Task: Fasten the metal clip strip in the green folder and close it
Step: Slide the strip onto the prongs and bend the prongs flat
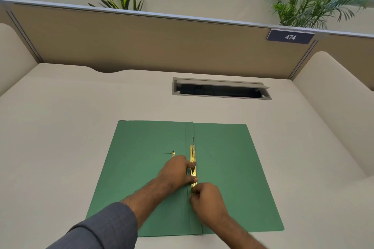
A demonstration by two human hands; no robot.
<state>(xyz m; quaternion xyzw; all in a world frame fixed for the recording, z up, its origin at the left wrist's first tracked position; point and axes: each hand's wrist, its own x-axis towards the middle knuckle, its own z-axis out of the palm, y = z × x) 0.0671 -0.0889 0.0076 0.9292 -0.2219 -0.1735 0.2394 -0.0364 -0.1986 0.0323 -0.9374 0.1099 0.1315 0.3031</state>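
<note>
1. Nearest the viewer, a grey sleeve (105, 226) covers the left forearm; the right forearm comes in bare from the lower right.
2. The right hand (206, 198) sits at the near end of the metal strip (193, 166), its grip closed, fingertips pinching that end.
3. The left hand (176, 172) lies just beyond, fingers curled and pressing down on the middle of the strip; whether it actually grasps anything I cannot tell.
4. The strip runs along the centre fold of the green folder (222, 157), which lies open and flat on the tabletop (60, 127).
5. A thin dark prong (193, 141) stands up at the strip's far end.
6. A small gold piece (173, 153) rests on the left flap, just beside the left hand.
7. Farther off, a cable hatch (221, 88) is set into the tabletop.
8. A partition (141, 40) behind carries a plate reading 474 (290, 37).
</note>
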